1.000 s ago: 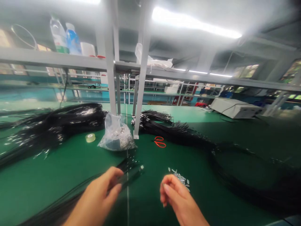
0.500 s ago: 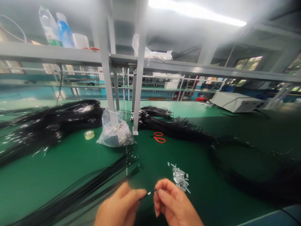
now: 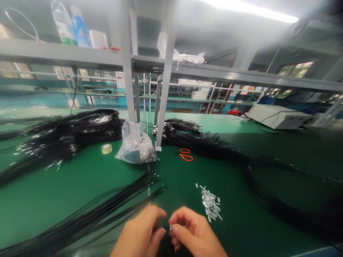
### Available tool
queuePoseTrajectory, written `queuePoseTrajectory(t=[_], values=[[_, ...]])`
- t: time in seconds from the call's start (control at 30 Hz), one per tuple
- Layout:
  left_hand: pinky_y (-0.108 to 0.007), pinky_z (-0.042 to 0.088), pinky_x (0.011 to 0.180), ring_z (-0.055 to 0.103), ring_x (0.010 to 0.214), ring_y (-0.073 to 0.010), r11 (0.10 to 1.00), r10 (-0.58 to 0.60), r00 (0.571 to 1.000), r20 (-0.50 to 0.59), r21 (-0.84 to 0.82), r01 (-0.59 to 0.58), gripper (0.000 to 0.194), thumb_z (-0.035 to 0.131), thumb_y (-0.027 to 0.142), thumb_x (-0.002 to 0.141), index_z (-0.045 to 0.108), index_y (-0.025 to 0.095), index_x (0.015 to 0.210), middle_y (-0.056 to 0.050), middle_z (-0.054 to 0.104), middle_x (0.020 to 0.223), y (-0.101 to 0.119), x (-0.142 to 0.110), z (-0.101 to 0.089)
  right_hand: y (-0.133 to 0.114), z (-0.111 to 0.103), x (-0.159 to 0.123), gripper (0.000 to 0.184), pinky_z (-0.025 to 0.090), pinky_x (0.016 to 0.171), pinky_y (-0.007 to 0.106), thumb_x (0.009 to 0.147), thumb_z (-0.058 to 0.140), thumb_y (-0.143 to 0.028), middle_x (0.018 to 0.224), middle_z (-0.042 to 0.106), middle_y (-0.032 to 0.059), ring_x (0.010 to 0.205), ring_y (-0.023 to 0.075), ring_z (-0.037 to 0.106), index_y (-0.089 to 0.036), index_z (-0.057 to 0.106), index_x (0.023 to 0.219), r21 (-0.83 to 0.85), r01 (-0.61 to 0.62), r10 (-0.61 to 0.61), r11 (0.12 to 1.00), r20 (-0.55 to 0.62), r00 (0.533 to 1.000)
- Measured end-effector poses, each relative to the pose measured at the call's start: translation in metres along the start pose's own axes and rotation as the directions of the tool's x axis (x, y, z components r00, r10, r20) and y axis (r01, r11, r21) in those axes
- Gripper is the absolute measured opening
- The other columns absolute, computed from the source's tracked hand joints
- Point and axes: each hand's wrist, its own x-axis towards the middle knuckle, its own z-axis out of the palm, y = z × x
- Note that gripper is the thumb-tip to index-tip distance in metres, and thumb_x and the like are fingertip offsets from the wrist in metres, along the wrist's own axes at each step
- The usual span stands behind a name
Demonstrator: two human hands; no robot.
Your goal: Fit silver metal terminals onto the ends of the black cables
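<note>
At the bottom middle, my left hand [image 3: 143,230] is curled around a thin black cable [image 3: 166,227], its thumb and index finger a little apart; the lower fingers are hidden. Close beside it, my right hand [image 3: 191,230] pinches the cable near a small white band [image 3: 170,227] between thumb and index finger. My fingers cover most of the cable. Just beyond my right hand lies a pile of small silvery-white pieces [image 3: 211,204]. Left of my hands, a bundle of black cables [image 3: 88,217] stretches across the green table.
A clear plastic bag [image 3: 138,151] of small metal parts sits by the shelf post [image 3: 164,89]. Near it are a tape roll [image 3: 106,148] and red-handled scissors [image 3: 186,155]. Black cable coils lie at left [image 3: 88,128] and right [image 3: 273,203]. A white box-shaped device [image 3: 278,116] stands far right.
My left thumb and index finger have parted from their pinch. My right hand has moved slightly left, and its fingers now cover more of the cable. The view has shifted a little.
</note>
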Motion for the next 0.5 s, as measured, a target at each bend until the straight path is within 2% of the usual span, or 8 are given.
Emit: queuePoseTrajectory(t=[0.17,0.23,0.3,0.43,0.5], values=[[-0.019,0.043,0.064,0.058,0.070,-0.0128,0.988,-0.064,0.992,0.106,-0.136,0.078,0.033,0.048,0.005,0.074,0.055,0.019,0.102,0.001,0.064,0.079,-0.007,0.000,-0.005,-0.009,0.014,0.000,0.023,0.046,0.056,0.027,0.067,0.067,-0.034,0.063,0.056,-0.0014,0.057,0.0136,0.055,-0.016,0.060,0.079,-0.116,-0.022,0.020,0.993,-0.024,1.000],[-0.020,0.043,0.067,0.058,0.071,-0.0129,0.981,-0.082,0.993,0.087,-0.166,0.096,0.035,0.048,0.006,0.074,0.054,0.020,0.105,0.001,0.064,0.079,-0.007,0.001,-0.006,-0.010,0.014,-0.001,0.028,0.047,0.055,0.027,0.066,0.067,-0.034,0.068,0.057,-0.0010,0.058,0.0144,0.057,-0.017,0.059,0.087,-0.086,-0.024,0.020,0.996,-0.050,0.999],[-0.021,0.043,0.069,0.058,0.074,-0.0135,0.978,-0.093,0.993,0.078,-0.182,0.106,0.035,0.050,0.009,0.075,0.053,0.020,0.108,0.001,0.064,0.082,-0.006,0.004,-0.006,-0.010,0.012,-0.003,0.025,0.045,0.053,0.026,0.070,0.064,-0.035,0.065,0.057,-0.0016,0.056,0.0141,0.056,-0.017,0.058,0.086,-0.108,-0.004,-0.006,0.994,-0.095,0.995],[-0.021,0.043,0.065,0.059,0.073,-0.0148,0.995,-0.067,0.988,0.141,-0.061,0.077,0.012,0.051,0.019,0.081,0.060,0.021,0.088,0.000,0.063,0.082,0.001,0.005,-0.010,-0.014,0.007,-0.009,0.012,0.038,0.053,0.023,0.075,0.057,-0.028,0.056,0.053,-0.0028,0.055,0.0123,0.050,-0.017,0.057,0.069,-0.332,0.050,-0.095,0.942,-0.121,0.988],[-0.023,0.043,0.063,0.060,0.073,-0.0165,0.991,-0.091,0.979,0.181,0.111,0.072,0.015,0.048,0.017,0.082,0.062,0.022,0.077,-0.001,0.064,0.082,-0.001,-0.001,-0.018,-0.019,0.007,-0.013,0.007,0.036,0.053,0.023,0.072,0.057,-0.022,0.058,0.052,-0.0029,0.056,0.0120,0.048,-0.018,0.057,0.066,-0.419,0.052,-0.117,0.906,-0.131,0.984]])
